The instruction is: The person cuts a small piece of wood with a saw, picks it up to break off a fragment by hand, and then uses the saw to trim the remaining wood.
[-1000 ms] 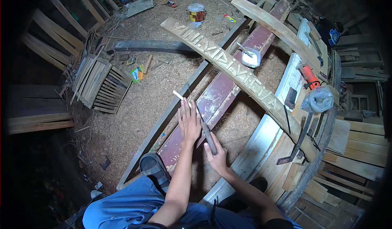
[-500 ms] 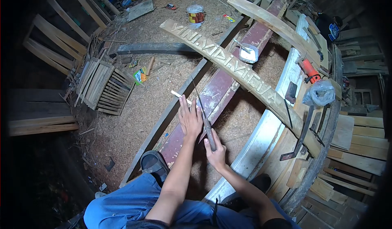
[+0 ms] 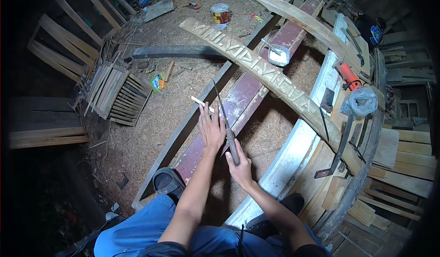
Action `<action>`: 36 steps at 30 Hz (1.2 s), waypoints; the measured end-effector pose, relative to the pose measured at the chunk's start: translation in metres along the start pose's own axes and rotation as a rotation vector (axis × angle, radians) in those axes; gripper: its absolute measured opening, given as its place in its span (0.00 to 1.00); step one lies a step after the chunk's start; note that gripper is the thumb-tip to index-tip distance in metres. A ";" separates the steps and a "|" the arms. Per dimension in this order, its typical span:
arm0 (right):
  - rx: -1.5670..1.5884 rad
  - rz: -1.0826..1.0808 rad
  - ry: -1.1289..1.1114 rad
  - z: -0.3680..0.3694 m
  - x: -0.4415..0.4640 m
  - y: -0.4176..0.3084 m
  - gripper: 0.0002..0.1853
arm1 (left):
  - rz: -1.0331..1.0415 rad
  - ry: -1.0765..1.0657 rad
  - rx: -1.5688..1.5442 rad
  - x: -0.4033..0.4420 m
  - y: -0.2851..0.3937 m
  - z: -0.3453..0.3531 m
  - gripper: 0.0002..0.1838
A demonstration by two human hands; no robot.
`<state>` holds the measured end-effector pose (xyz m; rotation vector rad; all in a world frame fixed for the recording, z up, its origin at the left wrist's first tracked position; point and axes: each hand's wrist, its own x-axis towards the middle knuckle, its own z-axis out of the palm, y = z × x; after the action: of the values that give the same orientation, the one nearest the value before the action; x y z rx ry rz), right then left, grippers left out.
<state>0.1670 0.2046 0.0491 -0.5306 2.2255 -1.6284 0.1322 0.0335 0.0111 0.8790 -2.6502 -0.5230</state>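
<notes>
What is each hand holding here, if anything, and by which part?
The right hand holds a tool by its handle. The left hand covers part of a pale stick, far end showing; whether it grips it cannot be told.

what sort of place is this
Likely a woodworking shop, judging by the board with raised letters, the orange-red power tool and the wooden planks at the right.

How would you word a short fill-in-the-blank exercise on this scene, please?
The slender tool has its handle in the ____ hand.
A pale stick pokes out from under the ____ hand.
The long plank across the red-brown beam bears a row of ____.
The tub on the beam holds a ____ substance.
Missing words: right; left; letters; white.
</notes>
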 end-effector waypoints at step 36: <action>-0.092 0.099 -0.058 -0.018 -0.037 -0.007 0.30 | 0.152 0.090 0.167 0.011 -0.016 0.013 0.23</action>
<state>0.1916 0.2359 0.0624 -0.4769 2.2553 -1.4493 0.1271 0.0179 -0.0055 0.7196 -2.6793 -0.2224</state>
